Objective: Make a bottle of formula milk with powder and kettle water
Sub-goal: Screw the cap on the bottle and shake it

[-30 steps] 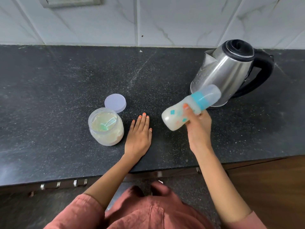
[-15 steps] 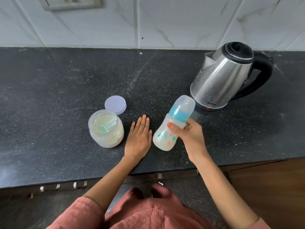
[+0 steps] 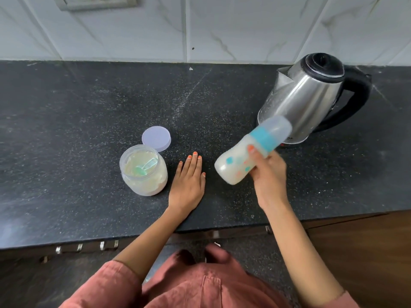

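Observation:
My right hand point(image 3: 269, 174) grips a baby bottle point(image 3: 235, 165) around its middle and holds it tilted above the counter, cap end up and to the right. The bottle is capped, has a blue collar and is full of milky white liquid; it looks blurred. My left hand point(image 3: 188, 181) rests flat, fingers straight, on the black counter point(image 3: 77, 107) beside the open powder jar point(image 3: 144, 172). A green scoop point(image 3: 145, 167) lies in the powder. The jar's pale lid point(image 3: 156, 138) lies just behind it. A steel kettle point(image 3: 304, 96) with a black handle stands at the right rear.
A white tiled wall with a socket plate point(image 3: 95, 2) runs behind the counter. Wooden cabinet fronts point(image 3: 367, 252) sit below the counter edge on the right. My pink-sleeved arms reach over the front edge.
The bottle swung from tilted to nearly upright and back to tilted up-right, a shaking motion in my right hand. My left hand stayed flat on the counter.

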Tool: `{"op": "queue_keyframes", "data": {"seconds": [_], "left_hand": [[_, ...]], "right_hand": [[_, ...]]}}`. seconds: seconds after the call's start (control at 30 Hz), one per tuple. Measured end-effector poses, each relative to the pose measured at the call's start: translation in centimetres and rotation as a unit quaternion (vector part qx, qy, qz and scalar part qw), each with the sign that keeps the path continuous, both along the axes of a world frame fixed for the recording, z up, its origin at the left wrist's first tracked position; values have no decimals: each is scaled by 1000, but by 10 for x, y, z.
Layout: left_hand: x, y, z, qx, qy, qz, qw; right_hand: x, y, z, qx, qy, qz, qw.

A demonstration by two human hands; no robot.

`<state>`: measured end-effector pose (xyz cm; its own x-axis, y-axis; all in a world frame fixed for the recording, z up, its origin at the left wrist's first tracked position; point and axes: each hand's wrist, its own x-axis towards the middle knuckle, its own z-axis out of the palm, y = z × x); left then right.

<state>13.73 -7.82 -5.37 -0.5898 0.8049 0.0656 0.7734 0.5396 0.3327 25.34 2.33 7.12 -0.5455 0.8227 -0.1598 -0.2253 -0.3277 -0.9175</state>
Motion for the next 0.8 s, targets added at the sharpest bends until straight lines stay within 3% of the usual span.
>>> {"op": "queue_keyframes", "data": {"seconds": [0.1,0.2,0.27,0.4,0.47,0.57,0.63,0.8], "left_hand": [[1,1,-1,1,0,1,1000],[-1,0,0,-1,-4,-3,1000],[-1,0,-1,-5,-5,-10,1000],[1,1,0,-1,-13,4,1000],[1,1,-1,-1,-10,1,1000],[-1,0,-1,-2,-4,-4,1000],[0,1,0,1,0,-8,1000],[0,1,-2,6,1,4,1000]], "right_hand": [[-4,7,1,-28,45,-58,997],[0,-7,-4,75,-81,66,992],[4,-9,-5,104,-107,100,984],[0,8,2,31,9,-29,999],[-3,8,1,30,1,-50,998],[-1,-4,-5,124,-123,78,982],[1,-7,-5,149,-145,118,971],[-3,11,5,20,20,-43,999]]}}
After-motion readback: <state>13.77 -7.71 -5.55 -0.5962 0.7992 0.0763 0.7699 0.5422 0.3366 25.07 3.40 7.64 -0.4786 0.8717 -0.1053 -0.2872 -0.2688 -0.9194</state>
